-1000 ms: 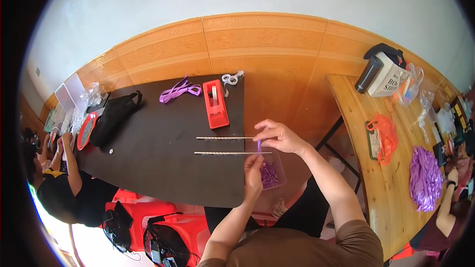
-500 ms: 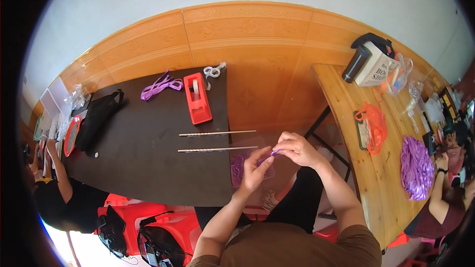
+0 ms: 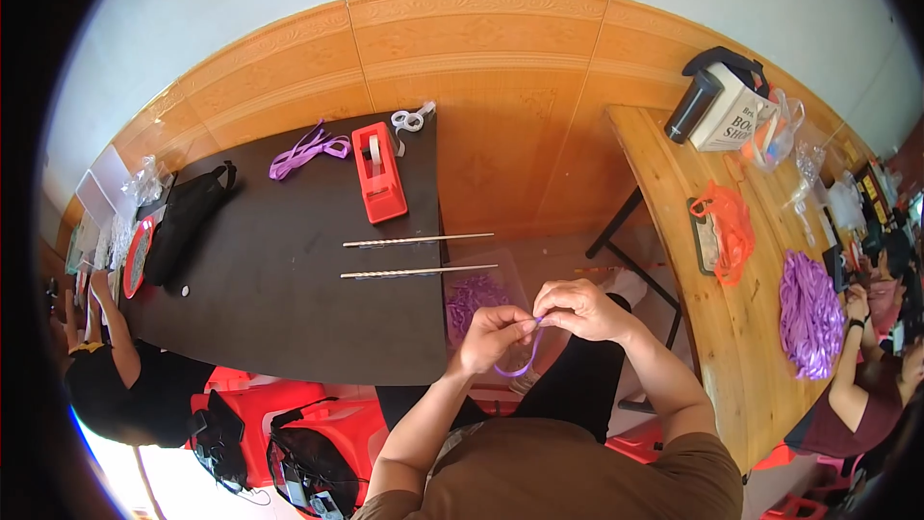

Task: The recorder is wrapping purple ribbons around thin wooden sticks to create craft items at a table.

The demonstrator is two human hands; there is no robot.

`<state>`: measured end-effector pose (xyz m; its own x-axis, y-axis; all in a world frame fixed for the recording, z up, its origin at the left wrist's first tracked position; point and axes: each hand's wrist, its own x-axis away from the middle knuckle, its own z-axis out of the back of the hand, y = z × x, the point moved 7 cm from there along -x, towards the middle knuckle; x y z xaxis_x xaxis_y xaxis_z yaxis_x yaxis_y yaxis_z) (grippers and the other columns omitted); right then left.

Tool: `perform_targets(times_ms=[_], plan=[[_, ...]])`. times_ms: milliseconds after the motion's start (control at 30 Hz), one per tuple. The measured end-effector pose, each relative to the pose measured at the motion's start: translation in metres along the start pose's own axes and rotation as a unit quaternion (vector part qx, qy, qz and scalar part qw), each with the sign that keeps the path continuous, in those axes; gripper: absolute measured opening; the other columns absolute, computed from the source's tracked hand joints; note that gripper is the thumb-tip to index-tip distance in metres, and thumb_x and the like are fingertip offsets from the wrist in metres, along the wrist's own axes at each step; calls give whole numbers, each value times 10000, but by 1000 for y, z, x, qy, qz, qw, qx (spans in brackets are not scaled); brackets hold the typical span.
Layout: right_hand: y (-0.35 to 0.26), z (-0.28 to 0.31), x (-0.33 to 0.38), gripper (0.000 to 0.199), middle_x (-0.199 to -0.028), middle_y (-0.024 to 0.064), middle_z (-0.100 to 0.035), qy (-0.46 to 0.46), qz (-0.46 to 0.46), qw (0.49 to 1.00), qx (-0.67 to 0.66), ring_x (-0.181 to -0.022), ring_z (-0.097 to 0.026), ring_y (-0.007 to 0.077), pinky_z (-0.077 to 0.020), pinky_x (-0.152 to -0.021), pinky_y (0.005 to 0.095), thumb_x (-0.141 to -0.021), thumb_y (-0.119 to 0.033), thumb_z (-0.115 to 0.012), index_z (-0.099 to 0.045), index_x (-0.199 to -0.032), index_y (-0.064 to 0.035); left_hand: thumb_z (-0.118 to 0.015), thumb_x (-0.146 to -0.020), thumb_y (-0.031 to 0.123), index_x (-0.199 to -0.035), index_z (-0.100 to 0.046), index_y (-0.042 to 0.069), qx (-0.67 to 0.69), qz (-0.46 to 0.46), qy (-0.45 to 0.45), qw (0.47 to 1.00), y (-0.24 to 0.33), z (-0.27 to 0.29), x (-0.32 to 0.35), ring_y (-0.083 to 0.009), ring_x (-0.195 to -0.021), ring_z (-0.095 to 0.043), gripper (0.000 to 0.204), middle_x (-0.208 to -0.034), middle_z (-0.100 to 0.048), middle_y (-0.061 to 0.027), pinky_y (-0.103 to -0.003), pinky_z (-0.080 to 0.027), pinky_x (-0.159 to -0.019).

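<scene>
Both my hands meet over the gap between the two tables, above my lap. A thin purple ribbon (image 3: 521, 369) hangs in a loop beneath them. My left hand (image 3: 496, 335) pinches it between thumb and fingers. Fingertips of my right hand (image 3: 580, 310) grip the same ribbon, touching the left ones. Two thin sticks (image 3: 419, 272), wound with a spiral near their left ends, lie side by side on the dark table, their right ends jutting past its edge. Below and behind my hands, a clear container holds many purple ribbon pieces (image 3: 472, 303).
On the dark table (image 3: 279, 299) are a red tape dispenser (image 3: 381, 183), white-handled scissors (image 3: 409, 120), purple ribbon strips (image 3: 308, 151) and a black bag (image 3: 192, 221). The wooden table (image 3: 731, 366) carries a purple ribbon bundle (image 3: 809, 313), orange plastic bag (image 3: 727, 231) and black tumbler (image 3: 693, 106). People sit at both sides.
My hands have moved slightly down and come together. The purple ribbon, barely showing between my fingers before, now hangs as a loop below them. The whole view has shifted a little.
</scene>
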<state>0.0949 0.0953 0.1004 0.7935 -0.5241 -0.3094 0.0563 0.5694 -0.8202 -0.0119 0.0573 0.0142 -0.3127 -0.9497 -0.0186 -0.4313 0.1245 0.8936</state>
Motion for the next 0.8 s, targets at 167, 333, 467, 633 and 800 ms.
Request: perform_targets(times_ms=[167, 333, 467, 633, 800], plan=[[-19, -4, 2, 108, -770, 89, -591, 23, 60, 996, 54, -678, -567, 270, -453, -599, 349, -734, 48, -619, -572, -817, -3, -601, -855, 52, -793, -606, -7, -157, -91, 65, 981, 24, -9, 19, -92, -617, -518, 86, -679, -564, -29, -223, -401, -556], [-15, -9, 5, 91, -756, 106, -582, -17, 28, 998, 51, -673, -562, 310, -443, -575, 359, -731, 47, -608, -568, -794, -5, -604, -697, -43, -784, -570, -15, -497, -371, 57, 782, 69, -41, 35, -256, -627, -503, 98, -685, -501, -116, -341, -423, -519], [24, -22, 14, 49, -772, 84, -628, -84, -232, 965, -87, -664, -603, 152, -470, -605, 261, -792, 34, -587, -587, -838, 18, -599, -651, 9, -768, -567, 3, -663, -363, 22, 655, 63, -54, 42, -261, -647, -507, 122, -692, -485, -100, -358, -445, -525], [25, -26, 11, 154, -793, 59, -624, -4, -173, 979, -109, -732, -591, 94, -472, -655, 240, -793, 21, -613, -597, -945, 6, -610, -725, -39, -805, -609, -15, -551, -304, 137, 765, 43, -23, 41, -266, -635, -550, 84, -705, -557, -118, -336, -445, -534], [6, -29, 5, 209, -706, 69, -559, 17, 14, 942, 334, -688, -577, 232, -413, -625, 324, -687, 8, -616, -606, -881, -70, -630, -810, 42, -799, -640, -21, -254, -128, 221, 933, 1, 19, 33, -135, -577, -563, 65, -670, -611, -68, -254, -426, -532]])
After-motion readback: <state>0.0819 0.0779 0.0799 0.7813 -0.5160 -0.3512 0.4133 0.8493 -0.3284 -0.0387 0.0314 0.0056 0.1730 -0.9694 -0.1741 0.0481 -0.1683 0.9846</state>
